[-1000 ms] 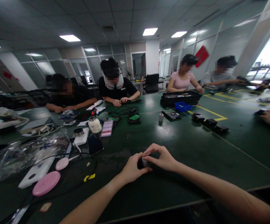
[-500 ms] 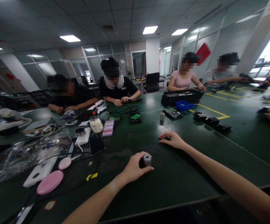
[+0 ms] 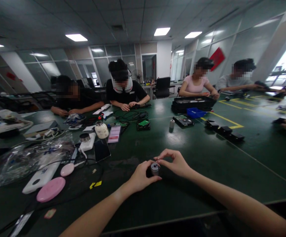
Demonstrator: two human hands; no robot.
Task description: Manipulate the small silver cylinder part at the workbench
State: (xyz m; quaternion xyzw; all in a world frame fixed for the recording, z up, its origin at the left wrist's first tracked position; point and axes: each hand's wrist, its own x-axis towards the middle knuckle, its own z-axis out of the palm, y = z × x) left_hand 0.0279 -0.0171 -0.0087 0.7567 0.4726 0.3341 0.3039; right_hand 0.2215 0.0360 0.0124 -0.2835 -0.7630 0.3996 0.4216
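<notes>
A small grey metal cylinder [image 3: 154, 169] with holes in its top face stands upright on the green table [image 3: 197, 207]. My left hand [image 3: 143, 177] is curved around it from the left, thumb at the near side and fingers behind. My right hand [image 3: 173, 163] reaches in from the right, its thumb and forefinger pinched together at the cylinder's top rim. Whatever may be between those fingertips is too small to make out. Farther off, a similar cylinder [image 3: 171, 123] stands upright beside a hard drive [image 3: 183, 120].
To the left lie a pink round case [image 3: 51, 189], a white power bank [image 3: 42, 177], a phone [image 3: 102, 150], cables and clear plastic bags [image 3: 34, 154]. A blue tray [image 3: 195, 113] and black blocks [image 3: 224, 130] lie at the right. Several people sit around the table.
My right hand has moved left and nearer, from open table to the cylinder's top, and its fingers have closed into a pinch. My left hand stays around the cylinder.
</notes>
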